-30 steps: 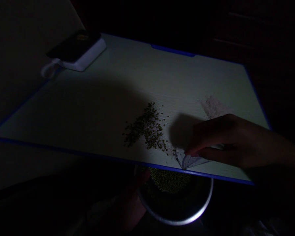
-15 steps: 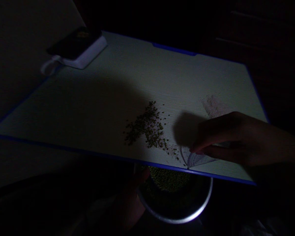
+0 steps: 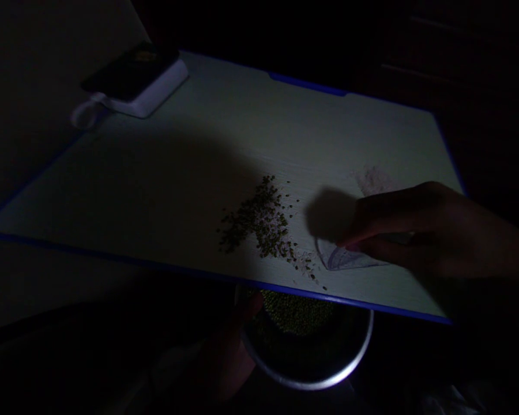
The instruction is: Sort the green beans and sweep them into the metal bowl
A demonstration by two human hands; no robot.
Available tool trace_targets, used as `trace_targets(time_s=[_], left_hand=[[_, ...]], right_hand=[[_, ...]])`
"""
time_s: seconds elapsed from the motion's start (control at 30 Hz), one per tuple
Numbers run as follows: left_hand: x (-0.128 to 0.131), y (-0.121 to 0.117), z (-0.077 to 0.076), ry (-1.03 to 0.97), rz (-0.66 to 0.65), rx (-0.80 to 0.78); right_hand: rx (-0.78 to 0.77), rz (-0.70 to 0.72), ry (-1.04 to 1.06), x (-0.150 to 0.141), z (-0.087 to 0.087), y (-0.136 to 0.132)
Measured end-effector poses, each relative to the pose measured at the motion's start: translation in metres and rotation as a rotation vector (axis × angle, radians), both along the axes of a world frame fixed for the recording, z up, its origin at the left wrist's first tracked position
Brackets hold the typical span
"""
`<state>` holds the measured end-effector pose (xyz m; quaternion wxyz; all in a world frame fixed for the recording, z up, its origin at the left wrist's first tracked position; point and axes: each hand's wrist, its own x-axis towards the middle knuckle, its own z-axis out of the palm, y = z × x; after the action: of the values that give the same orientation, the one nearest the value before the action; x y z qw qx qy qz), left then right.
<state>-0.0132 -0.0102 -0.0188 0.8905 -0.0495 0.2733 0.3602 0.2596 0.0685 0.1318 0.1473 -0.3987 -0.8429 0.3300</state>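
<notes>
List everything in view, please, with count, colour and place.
Flat rectangular board: 1, pale with blue rim, centre.
Small round beans: many, green, scattered mid-board.
Fine grains: uncounted, whitish, among those beans.
Powdery heap: 1, whitish, board's right side.
Clear flat protractor-like piece: 1, transparent, near right of board.
Round metal bowl: 1, silvery, partly under board's near edge.
Bowl's beans: many, green, inside it.
Boxy device with looped strap: 1, black, white, board's far-left corner.
Blurred item: count unclear, pale, bottom right.
Left hand: 1, bare, gripping bowl.
Right hand: 1, bare, pinching clear piece.
</notes>
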Motion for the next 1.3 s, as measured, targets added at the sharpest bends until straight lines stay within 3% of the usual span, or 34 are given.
trace_targets(time_s=[0.33, 0.67, 0.87, 1.17, 1.3], left_hand=[[0.004, -0.001, 0.010, 0.063, -0.001, -0.027], [0.003, 0.000, 0.011, 0.059, -0.035, 0.027], [-0.001, -0.003, 0.013, 0.129, -0.044, -0.024], [0.005, 0.001, 0.010, 0.060, 0.000, 0.025], [0.005, 0.000, 0.009, 0.045, 0.045, 0.009]], right_hand=[[-0.092, 0.117, 0.055, -0.010, 0.000, 0.000], [-0.025, 0.068, 0.056, -0.007, -0.004, 0.001], [0.023, -0.046, 0.025, -0.004, -0.004, 0.001], [0.056, 0.076, 0.103, -0.010, -0.008, 0.002], [0.051, 0.061, 0.108, -0.009, -0.009, 0.002]])
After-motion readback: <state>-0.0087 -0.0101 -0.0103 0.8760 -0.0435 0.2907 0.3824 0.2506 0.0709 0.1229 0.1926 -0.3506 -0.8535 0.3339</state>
